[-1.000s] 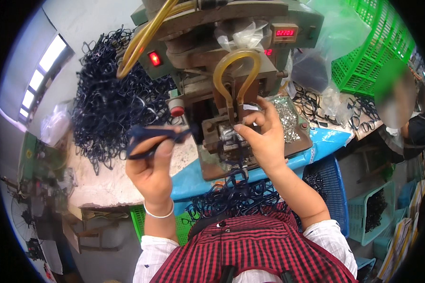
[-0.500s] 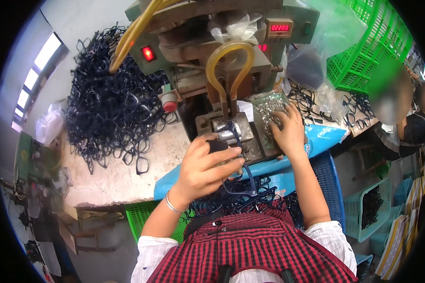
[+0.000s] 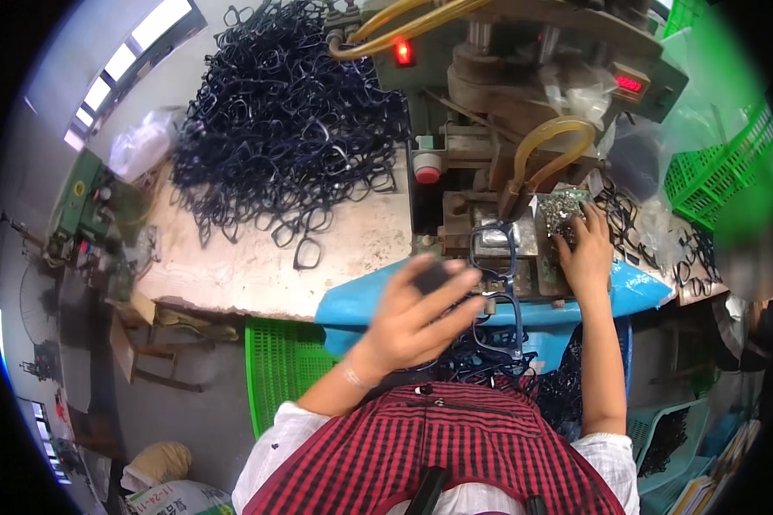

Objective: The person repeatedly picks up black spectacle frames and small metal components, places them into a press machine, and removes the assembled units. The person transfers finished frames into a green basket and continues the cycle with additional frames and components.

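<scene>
"Eyeglass frame (image 3: 518,324): where is it, and what could go wrong?"

"Partly on the metal fixture (image 3: 526,242) of the press (image 3: 485,81), its lower rim reaching past the edge. Left hand (image 3: 412,316) seems just beside, so a bump could turn it crooked, I think."

"And each grip?"

"Left one curls around a dark piece (image 3: 434,276), blurred. Right hand (image 3: 587,256) bends its fingers among small metal bits (image 3: 556,215); whether it pinches one, I cannot tell. Stray bits could scratch the frame."

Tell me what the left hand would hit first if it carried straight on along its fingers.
The left hand would probably meet the dark blue glasses frame just to its right, though one view leaves depth unclear.
</scene>
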`<action>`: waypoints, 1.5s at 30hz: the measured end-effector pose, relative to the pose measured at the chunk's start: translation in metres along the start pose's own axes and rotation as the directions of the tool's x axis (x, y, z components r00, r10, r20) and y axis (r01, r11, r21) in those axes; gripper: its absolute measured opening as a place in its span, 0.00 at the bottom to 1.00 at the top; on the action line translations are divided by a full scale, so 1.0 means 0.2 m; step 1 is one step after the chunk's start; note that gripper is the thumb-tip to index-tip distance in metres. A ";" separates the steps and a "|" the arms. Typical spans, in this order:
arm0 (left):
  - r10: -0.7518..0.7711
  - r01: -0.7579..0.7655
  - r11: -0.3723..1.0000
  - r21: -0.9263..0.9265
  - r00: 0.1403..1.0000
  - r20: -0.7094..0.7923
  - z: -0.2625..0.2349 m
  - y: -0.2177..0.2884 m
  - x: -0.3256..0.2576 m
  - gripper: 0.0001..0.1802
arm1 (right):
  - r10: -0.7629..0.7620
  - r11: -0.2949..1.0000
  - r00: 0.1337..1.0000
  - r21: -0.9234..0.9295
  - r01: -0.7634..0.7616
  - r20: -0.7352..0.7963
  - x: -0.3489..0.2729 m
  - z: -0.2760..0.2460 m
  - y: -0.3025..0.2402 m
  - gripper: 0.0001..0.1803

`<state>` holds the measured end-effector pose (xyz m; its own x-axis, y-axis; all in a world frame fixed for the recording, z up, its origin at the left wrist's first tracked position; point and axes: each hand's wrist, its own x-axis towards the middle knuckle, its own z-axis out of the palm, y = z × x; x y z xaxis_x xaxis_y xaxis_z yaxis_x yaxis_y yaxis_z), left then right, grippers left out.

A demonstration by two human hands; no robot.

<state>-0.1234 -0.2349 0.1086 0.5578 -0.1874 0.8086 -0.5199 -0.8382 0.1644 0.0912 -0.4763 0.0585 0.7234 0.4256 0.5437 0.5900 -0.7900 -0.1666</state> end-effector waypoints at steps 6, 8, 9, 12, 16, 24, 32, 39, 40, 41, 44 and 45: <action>-0.500 0.639 0.726 0.255 0.745 -0.442 -0.65 -0.24 -0.08 0.14 | 0.096 0.969 0.983 0.240 -0.058 -0.154 -0.03 0.02 0.02 0.08; -0.509 0.486 0.657 0.576 0.850 -0.136 -0.80 -0.46 -0.11 0.19 | 0.145 0.946 0.975 0.312 -0.087 -0.170 0.02 0.04 0.00 0.07; -0.514 0.404 0.632 0.662 0.857 -0.032 -0.83 -0.58 -0.19 0.21 | 0.148 0.928 0.969 0.367 -0.067 -0.198 0.06 0.04 -0.04 0.08; -0.777 0.438 0.438 0.785 0.624 0.086 -0.65 -1.05 -0.65 0.28 | 0.375 0.757 0.921 0.610 -0.236 -0.108 0.09 0.09 -0.09 0.08; -0.707 0.703 0.469 0.535 0.662 -0.250 -0.15 -1.33 -0.99 0.22 | 0.528 0.604 0.845 0.738 -0.300 -0.089 0.02 0.03 -0.12 0.07; -0.509 0.456 0.690 0.562 0.858 -0.071 -0.33 -1.03 -0.64 0.14 | 0.496 0.735 0.861 0.582 -0.348 -0.111 -0.33 -0.17 0.05 0.09; -0.863 0.716 0.389 -0.580 0.503 0.043 -0.03 -0.78 -0.22 0.19 | 0.173 0.581 0.950 0.806 0.115 -0.261 0.13 -0.24 -0.39 0.13; -0.975 0.477 0.159 -0.865 0.216 -0.060 0.09 -0.60 -0.29 0.20 | 0.313 0.284 0.949 0.950 -0.132 0.038 0.09 -0.17 -0.57 0.26; -0.939 0.387 0.287 -0.876 0.294 -0.178 0.03 -0.51 -0.10 0.21 | 0.319 0.324 0.947 0.935 -0.145 0.037 0.09 -0.17 -0.57 0.27; -0.781 0.278 0.405 -0.871 0.602 -0.170 -0.08 -0.42 0.05 0.20 | 0.313 0.309 0.948 0.938 -0.158 0.056 0.11 -0.16 -0.58 0.29; -0.281 0.204 0.937 -0.284 0.922 -0.266 -0.16 -0.20 0.46 0.18 | 0.292 0.062 0.920 0.954 -0.292 0.263 0.11 -0.21 -0.61 0.30; -0.365 0.249 0.893 -0.374 0.888 -0.279 -0.15 -0.18 0.51 0.17 | 0.320 -0.008 0.910 0.962 -0.274 0.262 0.11 -0.18 -0.62 0.31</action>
<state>-0.0663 -0.2086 0.2027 0.5043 0.2824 0.8161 -0.5677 -0.6037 0.5597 0.0207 -0.3853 0.1214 0.9414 0.2504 0.2261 0.1421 0.3137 -0.9388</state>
